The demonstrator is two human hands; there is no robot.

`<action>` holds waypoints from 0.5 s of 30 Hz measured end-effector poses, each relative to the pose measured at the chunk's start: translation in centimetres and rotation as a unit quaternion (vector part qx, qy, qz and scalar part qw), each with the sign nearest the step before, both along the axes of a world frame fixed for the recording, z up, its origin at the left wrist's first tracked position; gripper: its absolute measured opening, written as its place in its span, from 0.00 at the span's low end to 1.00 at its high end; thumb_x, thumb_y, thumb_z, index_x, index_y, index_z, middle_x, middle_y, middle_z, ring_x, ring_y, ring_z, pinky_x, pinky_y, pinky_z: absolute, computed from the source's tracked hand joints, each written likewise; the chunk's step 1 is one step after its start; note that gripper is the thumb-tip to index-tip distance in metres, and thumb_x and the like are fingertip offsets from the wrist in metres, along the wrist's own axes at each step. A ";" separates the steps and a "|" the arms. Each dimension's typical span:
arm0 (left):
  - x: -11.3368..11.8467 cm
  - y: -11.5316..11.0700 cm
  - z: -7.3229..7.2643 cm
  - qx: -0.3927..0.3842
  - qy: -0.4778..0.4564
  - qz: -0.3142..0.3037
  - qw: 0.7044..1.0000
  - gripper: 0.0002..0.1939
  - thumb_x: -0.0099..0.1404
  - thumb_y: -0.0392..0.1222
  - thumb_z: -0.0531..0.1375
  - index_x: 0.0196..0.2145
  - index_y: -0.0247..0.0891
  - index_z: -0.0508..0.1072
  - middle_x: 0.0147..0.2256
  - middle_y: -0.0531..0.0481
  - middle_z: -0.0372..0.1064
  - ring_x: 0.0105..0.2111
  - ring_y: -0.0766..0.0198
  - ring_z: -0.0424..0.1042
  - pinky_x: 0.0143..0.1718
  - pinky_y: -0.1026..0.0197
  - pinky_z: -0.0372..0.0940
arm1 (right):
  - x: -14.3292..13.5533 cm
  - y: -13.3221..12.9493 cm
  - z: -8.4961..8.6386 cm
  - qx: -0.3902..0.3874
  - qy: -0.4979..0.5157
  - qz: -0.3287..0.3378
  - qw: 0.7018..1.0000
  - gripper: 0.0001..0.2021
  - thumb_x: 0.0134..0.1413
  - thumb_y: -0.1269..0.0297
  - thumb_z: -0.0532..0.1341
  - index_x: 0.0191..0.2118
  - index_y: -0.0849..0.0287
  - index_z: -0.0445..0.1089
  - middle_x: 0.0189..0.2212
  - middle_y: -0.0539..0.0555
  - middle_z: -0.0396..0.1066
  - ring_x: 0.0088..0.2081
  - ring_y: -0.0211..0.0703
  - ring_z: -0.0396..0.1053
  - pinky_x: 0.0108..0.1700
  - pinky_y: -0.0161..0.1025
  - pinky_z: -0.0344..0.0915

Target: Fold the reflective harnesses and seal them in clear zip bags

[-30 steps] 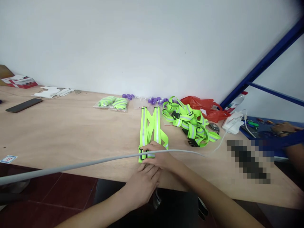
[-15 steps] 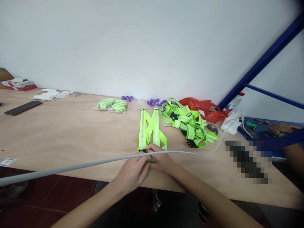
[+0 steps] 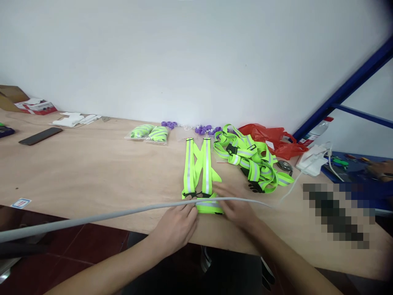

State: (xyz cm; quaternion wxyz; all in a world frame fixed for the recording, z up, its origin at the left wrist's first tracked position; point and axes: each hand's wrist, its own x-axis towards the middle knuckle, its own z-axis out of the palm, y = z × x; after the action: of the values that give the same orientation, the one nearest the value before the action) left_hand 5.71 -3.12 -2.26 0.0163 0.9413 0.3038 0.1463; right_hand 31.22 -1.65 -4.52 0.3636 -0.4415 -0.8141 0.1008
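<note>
A neon-yellow reflective harness (image 3: 206, 168) with grey stripes and black buckles lies flat in front of me, its two long straps running away from me. My left hand (image 3: 179, 225) is closed at its lower left corner, the fingertips pinching the band beside a black buckle. Over by the harness's lower right side is my right hand (image 3: 236, 207), blurred, with fingers stretched out and apart from the thumb. A grey cable (image 3: 123, 214) crosses in front of both hands and hides part of the fingers.
Right of the harness lies a tangled pile of similar straps (image 3: 254, 164), with a red plastic bag (image 3: 273, 139) behind. Bagged straps (image 3: 158, 134) and purple rings (image 3: 204, 130) lie near the wall. A dark flat slab (image 3: 41, 136) is at left; another person's hand (image 3: 380, 170) shows far right.
My right hand has parted from the left and moved right. The harness's lower band now shows spread out between them. The view has shifted slightly, moving the scene's far side.
</note>
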 end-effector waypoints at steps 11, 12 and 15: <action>3.3 -2.1 -0.6 -0.004 0.078 0.089 0.993 0.35 0.71 0.53 0.59 0.70 0.44 0.54 0.65 0.35 0.59 0.63 0.35 0.59 0.58 0.35 0.58 | 1.8 3.5 -0.6 -0.086 -0.092 0.070 0.990 0.20 0.67 0.68 0.50 0.59 0.53 0.71 0.56 0.55 0.74 0.61 0.48 0.68 0.66 0.57 0.62; 3.5 -2.2 -0.8 -0.005 0.081 0.093 0.992 0.34 0.71 0.53 0.59 0.70 0.43 0.55 0.65 0.34 0.59 0.63 0.33 0.59 0.58 0.34 0.59 | 1.9 3.8 -0.7 -0.078 -0.096 0.075 0.989 0.20 0.67 0.69 0.50 0.58 0.52 0.72 0.55 0.54 0.75 0.60 0.49 0.68 0.66 0.58 0.62; 3.6 -2.3 -1.3 -0.002 0.079 0.100 0.992 0.33 0.70 0.55 0.58 0.68 0.43 0.59 0.64 0.35 0.60 0.62 0.31 0.60 0.57 0.33 0.60 | 2.3 4.4 -0.9 -0.058 -0.090 0.084 0.991 0.18 0.65 0.69 0.52 0.51 0.49 0.76 0.49 0.52 0.78 0.55 0.48 0.73 0.63 0.54 0.66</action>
State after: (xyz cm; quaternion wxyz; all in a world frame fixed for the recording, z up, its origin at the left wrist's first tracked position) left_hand 9.27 -5.44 -3.52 -0.0203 0.9148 0.3969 0.0720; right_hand 33.47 2.77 -5.47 0.2529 -0.3996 -0.8702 0.1382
